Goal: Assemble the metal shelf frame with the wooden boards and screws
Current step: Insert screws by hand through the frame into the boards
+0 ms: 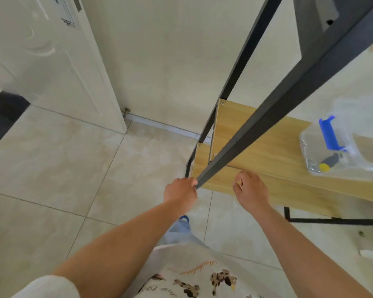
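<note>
A black metal shelf frame stands on the tiled floor, its near upright bar running down to my left hand, which grips the bar's lower end. Two wooden boards are fixed in the frame, with screw heads visible at their left corners. My right hand hovers over the lower board's front edge, thumb and fingers curled close together; whether it pinches a small part I cannot tell.
A clear plastic box with a blue clip sits on the upper board at right, holding a yellow-tipped screwdriver and screws. A white door and wall lie behind. My foot and clothing are below the hands.
</note>
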